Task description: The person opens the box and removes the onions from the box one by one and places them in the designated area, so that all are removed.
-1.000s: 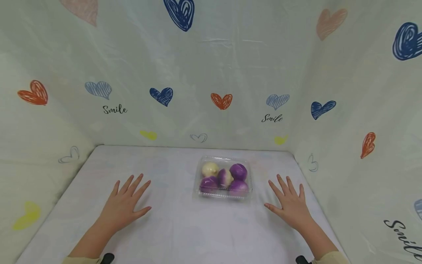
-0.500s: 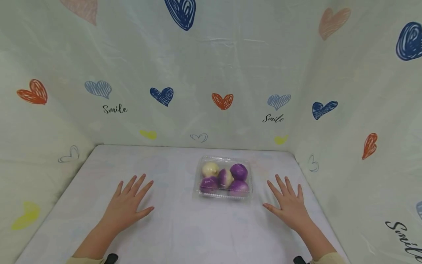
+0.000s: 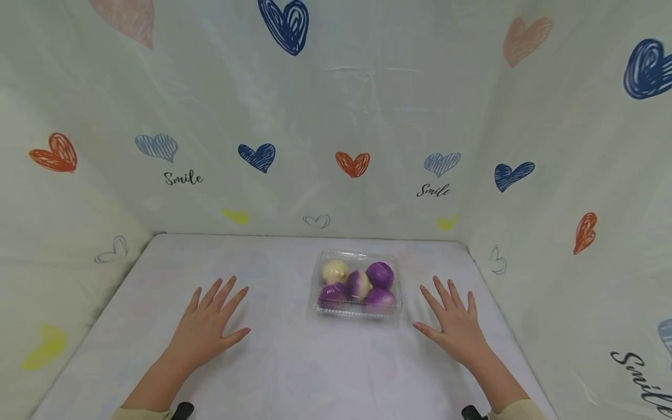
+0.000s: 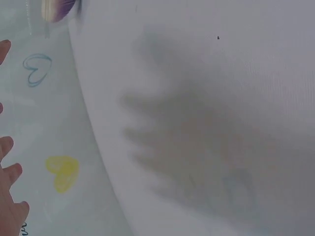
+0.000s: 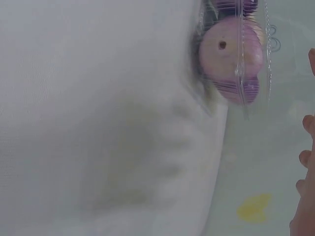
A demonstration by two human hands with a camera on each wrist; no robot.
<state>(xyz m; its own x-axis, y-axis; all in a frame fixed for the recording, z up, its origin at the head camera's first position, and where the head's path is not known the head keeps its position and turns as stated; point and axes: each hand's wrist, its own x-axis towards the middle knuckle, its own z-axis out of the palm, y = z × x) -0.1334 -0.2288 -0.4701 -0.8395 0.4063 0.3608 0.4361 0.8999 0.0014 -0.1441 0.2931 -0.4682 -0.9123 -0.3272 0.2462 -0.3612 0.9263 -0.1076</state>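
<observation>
A clear plastic clamshell box [image 3: 357, 312] lies on the white table [image 3: 315, 373], right of the middle. Through its lid show several round purple and cream vegetables that look like onions; a cream one [image 3: 335, 271] sits at the back left and a purple one [image 3: 380, 275] at the back right. To the left of the box my left hand [image 3: 202, 332] hovers palm down, fingers spread. On the other side my right hand [image 3: 457, 326] is spread likewise, its thumb closer to the box. Both hands hold nothing and cast shadows on the cloth. The right wrist view shows a pinkish vegetable [image 5: 231, 49] through the plastic.
A pale curtain [image 3: 294, 105] printed with hearts and "Smile" closes off the back and both sides. The table's back edge [image 3: 252, 235] runs just behind the box. Dark wrist straps [image 3: 182, 410] show at the lower edge.
Both hands have drifted slightly inward, the left one to the right and the right one to the left. The box with the vegetables has stayed in place.
</observation>
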